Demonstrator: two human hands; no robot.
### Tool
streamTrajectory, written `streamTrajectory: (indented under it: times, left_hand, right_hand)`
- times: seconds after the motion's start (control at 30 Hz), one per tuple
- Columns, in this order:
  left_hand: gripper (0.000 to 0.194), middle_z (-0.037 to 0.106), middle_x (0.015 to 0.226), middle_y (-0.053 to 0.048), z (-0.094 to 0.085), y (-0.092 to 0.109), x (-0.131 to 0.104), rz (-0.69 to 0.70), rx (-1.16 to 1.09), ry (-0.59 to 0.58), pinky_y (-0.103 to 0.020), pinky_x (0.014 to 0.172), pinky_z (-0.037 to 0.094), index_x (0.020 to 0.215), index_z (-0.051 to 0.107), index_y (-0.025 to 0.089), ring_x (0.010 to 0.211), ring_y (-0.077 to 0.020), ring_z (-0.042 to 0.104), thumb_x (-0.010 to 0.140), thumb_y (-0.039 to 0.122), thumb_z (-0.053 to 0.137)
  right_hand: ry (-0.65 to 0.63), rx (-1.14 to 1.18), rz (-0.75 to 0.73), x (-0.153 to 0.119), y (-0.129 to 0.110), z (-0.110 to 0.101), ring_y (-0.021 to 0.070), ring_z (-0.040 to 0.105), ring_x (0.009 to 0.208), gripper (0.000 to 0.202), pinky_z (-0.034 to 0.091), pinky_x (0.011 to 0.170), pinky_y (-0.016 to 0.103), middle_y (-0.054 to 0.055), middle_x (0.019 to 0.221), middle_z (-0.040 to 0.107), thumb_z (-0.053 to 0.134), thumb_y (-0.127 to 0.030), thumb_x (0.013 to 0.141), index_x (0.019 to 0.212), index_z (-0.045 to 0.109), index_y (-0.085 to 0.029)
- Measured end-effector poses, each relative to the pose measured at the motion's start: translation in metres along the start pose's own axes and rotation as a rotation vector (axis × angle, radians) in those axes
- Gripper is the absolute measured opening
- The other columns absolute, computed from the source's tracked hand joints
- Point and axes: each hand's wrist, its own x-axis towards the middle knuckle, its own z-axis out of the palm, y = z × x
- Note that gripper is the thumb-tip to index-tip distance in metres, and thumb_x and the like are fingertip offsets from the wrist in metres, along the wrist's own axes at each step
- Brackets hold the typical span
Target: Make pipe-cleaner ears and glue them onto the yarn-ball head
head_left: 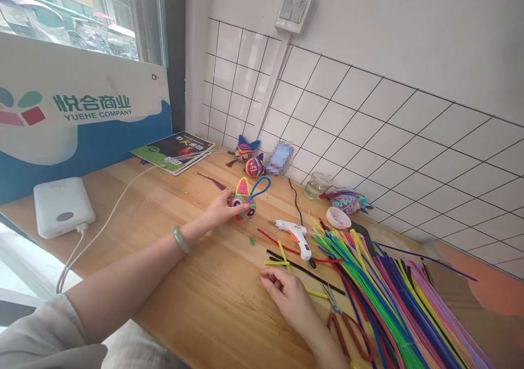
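My left hand [223, 209] is closed around a small, colourful pipe-cleaner animal head [248, 209], held upright just above or on the table. The head has round eyes, a filled yellow and pink ear, and a blue open loop [261, 186] on the other side. My right hand [289, 295] rests on the wood with its fingers curled in and the thumb near the index finger; nothing shows in it. Beyond its fingers lie crossed yellow pipe cleaners [282, 257] and a black pipe cleaner [307, 272]. Scissors [338, 314] with red-brown handles lie right of that hand.
A white glue gun [297, 238] lies mid-table near a red pipe cleaner [270, 239]. A large bundle of pipe cleaners [393, 292] covers the right side. Toward the wall are finished figures [255, 166], a phone [280, 158] and a glass jar [315, 186]. A power bank [63, 207] trails cables at left.
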Motion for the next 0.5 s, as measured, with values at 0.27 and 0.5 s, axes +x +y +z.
streamTrajectory:
  times: [0.27, 0.5]
  left_hand:
    - [0.056, 0.067, 0.090, -0.006, 0.002, -0.001, 0.003, -0.030, -0.142, 0.072, -0.031, 0.068, 0.048, 0.095, 0.059, 0.016, 0.080, -0.0235, 0.062, 0.054, 0.053, 0.068]
    - [0.059, 0.065, 0.096, -0.008, 0.003, -0.008, 0.010, -0.003, -0.170, 0.103, -0.034, 0.073, 0.048, 0.101, 0.054, 0.015, 0.085, -0.0240, 0.061, 0.057, 0.051, 0.067]
  right_hand:
    - [-0.012, -0.006, 0.009, 0.000, 0.001, 0.000, 0.0156, 0.058, 0.070, 0.019, 0.044, 0.063, 0.024, 0.005, 0.081, 0.065, 0.049, -0.025, 0.081, 0.088, 0.064, -0.016]
    - [-0.026, -0.035, -0.014, -0.001, 0.000, 0.002, 0.0162, 0.059, 0.072, 0.018, 0.044, 0.063, 0.023, 0.006, 0.081, 0.064, 0.049, -0.023, 0.080, 0.087, 0.064, -0.015]
